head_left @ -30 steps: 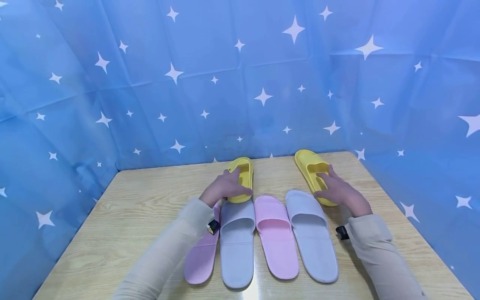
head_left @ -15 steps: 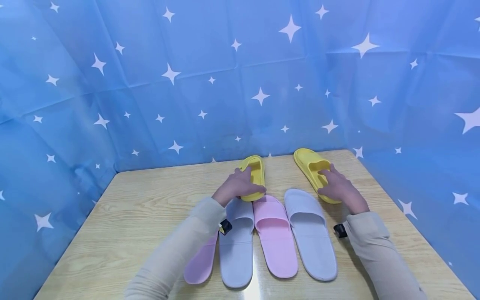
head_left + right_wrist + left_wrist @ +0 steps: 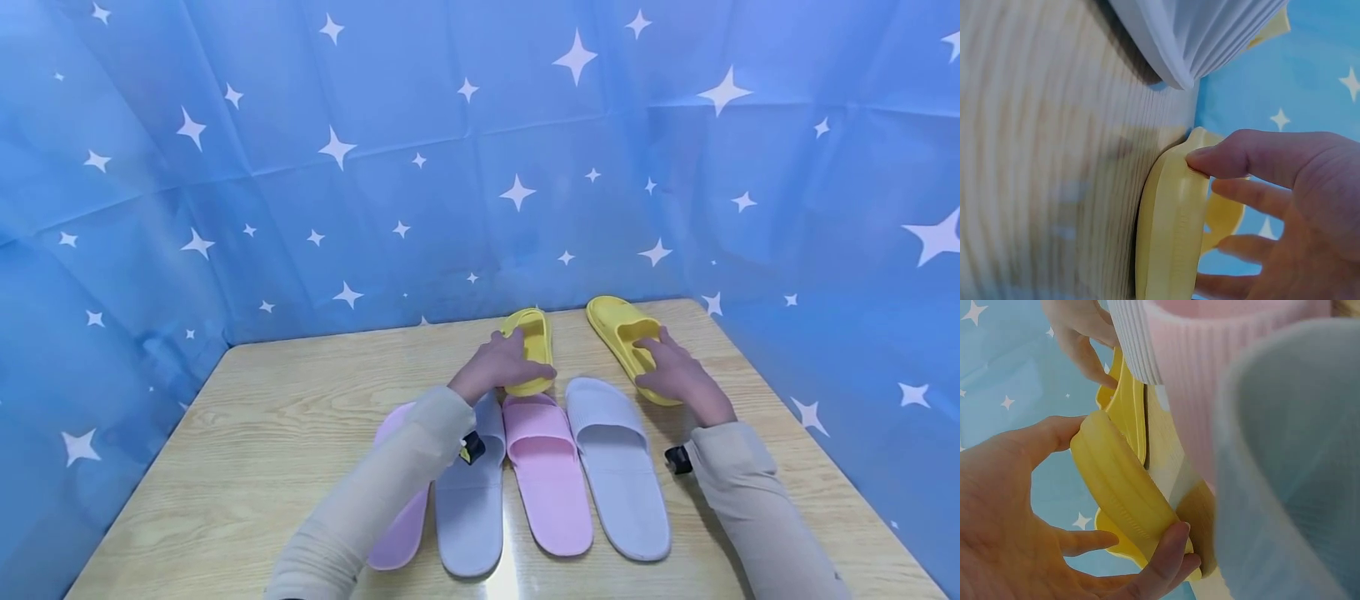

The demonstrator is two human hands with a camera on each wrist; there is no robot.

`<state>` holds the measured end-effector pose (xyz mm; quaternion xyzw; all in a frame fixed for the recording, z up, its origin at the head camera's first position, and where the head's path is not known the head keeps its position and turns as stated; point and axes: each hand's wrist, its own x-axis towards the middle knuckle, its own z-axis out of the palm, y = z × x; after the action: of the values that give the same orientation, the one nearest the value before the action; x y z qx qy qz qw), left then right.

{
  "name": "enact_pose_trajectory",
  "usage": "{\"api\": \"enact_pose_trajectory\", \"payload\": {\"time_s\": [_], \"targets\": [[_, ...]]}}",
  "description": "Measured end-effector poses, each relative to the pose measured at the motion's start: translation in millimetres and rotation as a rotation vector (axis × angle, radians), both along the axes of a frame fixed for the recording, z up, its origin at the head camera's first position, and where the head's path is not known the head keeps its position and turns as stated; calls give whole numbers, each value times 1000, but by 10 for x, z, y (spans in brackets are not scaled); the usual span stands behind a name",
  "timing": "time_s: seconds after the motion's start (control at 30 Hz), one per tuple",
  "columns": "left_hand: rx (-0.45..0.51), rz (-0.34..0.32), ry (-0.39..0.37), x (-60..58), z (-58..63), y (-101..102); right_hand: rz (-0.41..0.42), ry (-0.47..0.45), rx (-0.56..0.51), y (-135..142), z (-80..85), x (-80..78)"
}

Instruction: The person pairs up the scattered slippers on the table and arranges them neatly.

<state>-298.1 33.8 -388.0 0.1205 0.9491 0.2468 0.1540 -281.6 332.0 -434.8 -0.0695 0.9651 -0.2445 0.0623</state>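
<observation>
Two yellow slippers are near the far table edge, toes pointing away. My left hand [image 3: 501, 364] holds the left yellow slipper [image 3: 537, 342] around its heel end, thumb on one side and fingers on the other. In the left wrist view this slipper [image 3: 1116, 478] is tilted, its heel off the wood. My right hand [image 3: 681, 377] grips the heel part of the right yellow slipper [image 3: 617, 320], which lies angled on the table. The right wrist view has my thumb on that slipper's heel rim [image 3: 1172, 225]; the fingertips on its other side are partly hidden.
Nearer the front stand a lilac slipper [image 3: 405, 533], a grey-blue slipper [image 3: 468, 517], a pink slipper [image 3: 551, 492] and another grey-blue slipper [image 3: 624, 492] in a row. My left sleeve covers part of the lilac one. Behind the wooden table [image 3: 300, 400] hangs a blue star-patterned cloth [image 3: 420, 200].
My left hand has carried the left yellow slipper rightward, from behind the left grey-blue slipper to behind the pink one, closer to the other yellow slipper. The right hand has barely moved.
</observation>
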Motion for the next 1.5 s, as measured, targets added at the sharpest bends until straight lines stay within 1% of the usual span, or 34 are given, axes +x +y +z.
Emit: {"api": "enact_pose_trajectory", "payload": {"time_s": [0.13, 0.3, 0.6, 0.7, 0.8, 0.93, 1.13, 1.2, 1.37, 1.5], "targets": [[21, -3, -9, -24, 18, 96, 1, 1, 1, 44, -2, -18], [11, -17, 3, -53, 27, 221, -7, -1, 5, 99, -16, -42], [13, -7, 1, -72, -22, 524, -23, -9, -5, 201, -29, -22], [16, -5, -1, -66, -35, 615, -35, -16, -9, 236, -21, -11], [40, 4, -12, -59, -29, 683, -41, -19, -8, 272, -18, -13], [76, 18, -30, -41, 12, 778, -58, -27, -3, 312, -10, -15], [59, 8, -6, -22, 40, 929, -78, -17, 4, 380, -13, -22], [53, 14, -1, -9, 51, 970, -80, -18, 2, 393, -23, -25], [64, 44, -12, 10, 70, 1119, -107, -23, 3, 454, -44, -25], [68, 36, -22, 14, 56, 1266, -125, -25, 10, 513, -46, -21]]}}
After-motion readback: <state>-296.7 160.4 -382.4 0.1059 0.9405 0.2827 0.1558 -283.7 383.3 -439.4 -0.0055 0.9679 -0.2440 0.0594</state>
